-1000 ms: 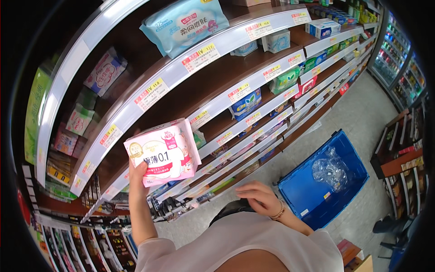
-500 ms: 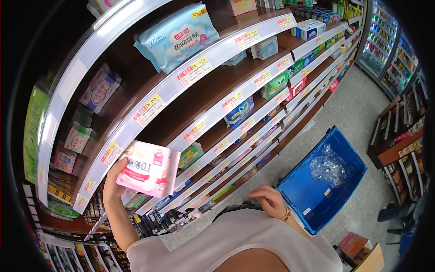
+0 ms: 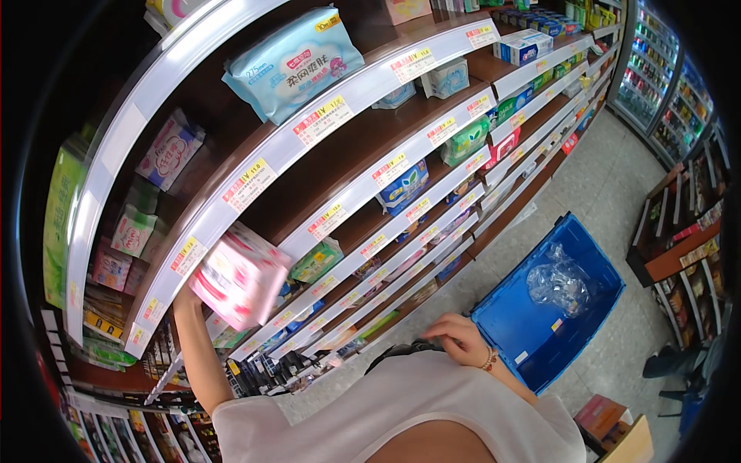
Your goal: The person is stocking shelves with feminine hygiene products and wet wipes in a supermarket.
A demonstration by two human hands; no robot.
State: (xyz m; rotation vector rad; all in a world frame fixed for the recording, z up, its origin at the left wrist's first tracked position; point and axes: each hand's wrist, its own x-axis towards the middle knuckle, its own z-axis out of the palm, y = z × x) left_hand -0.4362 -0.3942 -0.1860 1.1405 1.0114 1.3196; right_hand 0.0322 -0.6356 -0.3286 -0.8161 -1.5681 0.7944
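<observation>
A pink and white pack of sanitary pads [image 3: 241, 279] is in my left hand [image 3: 187, 296], in front of the shelf edge at left. Most of the fingers are hidden behind the pack, which is tilted and a little blurred. My right hand [image 3: 460, 341] hangs by my body, beside the near left corner of a blue crate [image 3: 540, 359]. Its fingers are loosely bent and apart, and it holds nothing. Crumpled clear plastic [image 3: 557, 284] lies inside the crate.
Long shelves [image 3: 340, 123] with price strips run from left to upper right. A light blue pad pack [image 3: 297, 68] stands on an upper shelf. Glass-door coolers [image 3: 648, 69] line the far right, with another shelf unit [image 3: 656, 231] nearer. A person's leg [image 3: 683, 363] shows at right.
My left hand has turned the pad pack so that another face and its side show. The pack has moved slightly left. My right hand has stayed nearly still.
</observation>
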